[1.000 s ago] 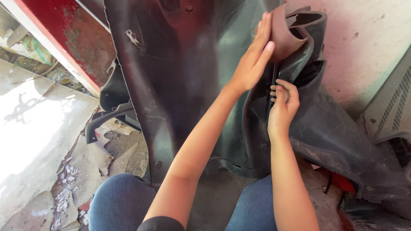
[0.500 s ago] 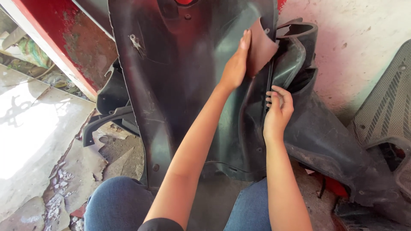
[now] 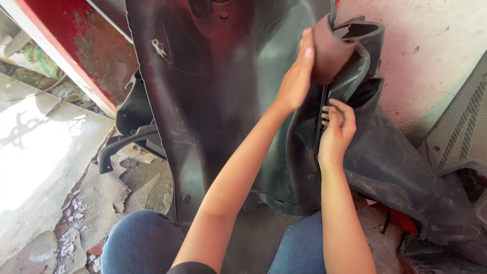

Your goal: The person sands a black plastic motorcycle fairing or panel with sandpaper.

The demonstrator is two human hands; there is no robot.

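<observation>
While big black plastic scooter body panel [image 3: 223,101] leans upright, left hand [image 3: 297,81] flat against its upper inside, fingers straight, right hand [image 3: 336,129] just below, fingers curled gripping panel's slotted edge

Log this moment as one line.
left hand: flat on black plastic panel by its curled flap | right hand: fingers in panel's edge slot | jeans-clad knees below

Both hands [image 3: 314,106] on black plastic panel [image 3: 223,101]
</observation>
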